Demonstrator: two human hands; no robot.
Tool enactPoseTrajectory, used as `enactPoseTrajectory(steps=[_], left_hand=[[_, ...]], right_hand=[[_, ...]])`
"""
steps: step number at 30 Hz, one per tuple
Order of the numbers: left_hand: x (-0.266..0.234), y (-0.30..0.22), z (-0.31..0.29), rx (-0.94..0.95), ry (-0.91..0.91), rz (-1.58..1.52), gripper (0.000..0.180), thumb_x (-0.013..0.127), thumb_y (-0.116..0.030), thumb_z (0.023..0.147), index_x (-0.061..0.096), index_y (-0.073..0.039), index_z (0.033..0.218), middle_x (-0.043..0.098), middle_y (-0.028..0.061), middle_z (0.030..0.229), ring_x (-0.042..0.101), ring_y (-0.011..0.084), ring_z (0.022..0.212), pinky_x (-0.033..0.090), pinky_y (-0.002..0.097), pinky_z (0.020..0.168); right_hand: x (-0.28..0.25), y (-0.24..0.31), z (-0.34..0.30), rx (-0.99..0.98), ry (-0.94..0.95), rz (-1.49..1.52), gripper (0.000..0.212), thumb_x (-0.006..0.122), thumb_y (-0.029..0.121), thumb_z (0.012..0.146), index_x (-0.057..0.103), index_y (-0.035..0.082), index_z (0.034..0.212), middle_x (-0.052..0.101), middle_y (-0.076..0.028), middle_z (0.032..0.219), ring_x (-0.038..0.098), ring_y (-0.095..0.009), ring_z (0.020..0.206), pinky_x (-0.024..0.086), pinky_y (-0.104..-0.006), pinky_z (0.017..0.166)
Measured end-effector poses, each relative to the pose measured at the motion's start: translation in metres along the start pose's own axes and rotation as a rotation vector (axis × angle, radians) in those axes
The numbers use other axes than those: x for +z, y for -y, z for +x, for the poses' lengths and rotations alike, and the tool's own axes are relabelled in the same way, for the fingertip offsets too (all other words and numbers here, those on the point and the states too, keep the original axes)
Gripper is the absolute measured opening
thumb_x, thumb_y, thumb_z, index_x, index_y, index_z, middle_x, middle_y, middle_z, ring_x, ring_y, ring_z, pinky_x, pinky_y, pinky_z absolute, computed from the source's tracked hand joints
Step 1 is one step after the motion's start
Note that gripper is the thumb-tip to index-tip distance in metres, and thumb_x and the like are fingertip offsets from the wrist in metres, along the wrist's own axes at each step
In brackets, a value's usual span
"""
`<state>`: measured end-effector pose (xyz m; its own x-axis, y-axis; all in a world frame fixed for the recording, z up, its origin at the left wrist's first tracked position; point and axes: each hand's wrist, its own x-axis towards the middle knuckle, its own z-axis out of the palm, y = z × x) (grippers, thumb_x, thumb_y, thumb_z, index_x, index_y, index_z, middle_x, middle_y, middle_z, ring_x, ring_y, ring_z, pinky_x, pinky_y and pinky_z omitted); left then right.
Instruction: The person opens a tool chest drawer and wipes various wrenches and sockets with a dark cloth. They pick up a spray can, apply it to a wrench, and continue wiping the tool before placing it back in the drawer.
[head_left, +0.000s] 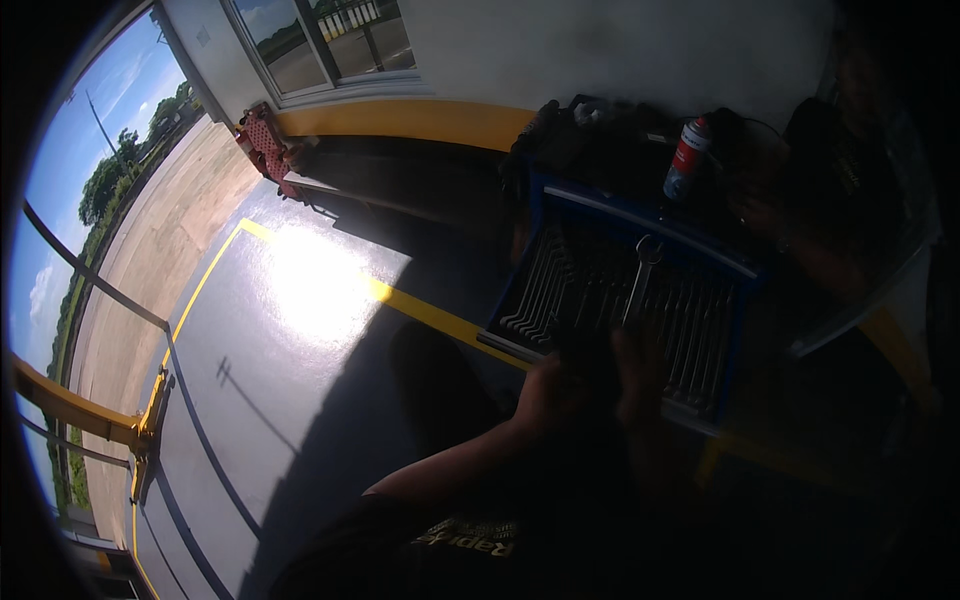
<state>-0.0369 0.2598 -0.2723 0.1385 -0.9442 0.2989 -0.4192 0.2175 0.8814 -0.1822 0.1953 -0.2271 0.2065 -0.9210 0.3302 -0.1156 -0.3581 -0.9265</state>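
Note:
A combination wrench (640,275) rises upright over the open blue tool drawer (735,370), its ring end uppermost. Its lower end meets the fingers of my right hand (635,375), which are closed around it. Close beside it, to the left, my left hand (552,390) is curled at the drawer's front edge. Deep shadow hides its fingers, and anything in them cannot be made out. Inside the drawer lie several offset wrenches (540,285) on the left and a row of other wrenches (690,345) on the right.
On the cabinet top behind the drawer stands a red and blue spray can (687,160) among dark items. Another person's arm (800,240) is at the right. A dark bench (400,180) runs along the wall. A yellow line (430,314) crosses the grey floor.

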Motion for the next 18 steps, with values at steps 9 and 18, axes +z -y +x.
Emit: enactPoseTrajectory(steps=[9, 18], left_hand=[[-0.042, 0.004, 0.034, 0.023, 0.087, -0.037, 0.034, 0.062, -0.030, 0.106, 0.072, 0.000, 0.117, 0.074, 0.0138, 0.105, 0.072, 0.0236, 0.104, 0.056, 0.0378, 0.091], [-0.042, 0.032, 0.027, -0.372, -0.038, -0.489, 0.045, 0.056, -0.040, 0.111, 0.071, 0.003, 0.115, 0.073, 0.0088, 0.099, 0.069, 0.0165, 0.091, 0.055, 0.0347, 0.085]], right_hand=[[-0.022, -0.046, 0.005, 0.393, 0.278, -0.166, 0.040, 0.053, 0.038, 0.110, 0.070, 0.003, 0.122, 0.068, -0.010, 0.090, 0.065, -0.021, 0.083, 0.051, -0.0377, 0.077], [0.026, -0.028, 0.002, 0.236, 0.529, -0.264, 0.043, 0.065, 0.039, 0.103, 0.072, 0.002, 0.124, 0.076, -0.017, 0.099, 0.075, -0.029, 0.095, 0.056, -0.0439, 0.085]])
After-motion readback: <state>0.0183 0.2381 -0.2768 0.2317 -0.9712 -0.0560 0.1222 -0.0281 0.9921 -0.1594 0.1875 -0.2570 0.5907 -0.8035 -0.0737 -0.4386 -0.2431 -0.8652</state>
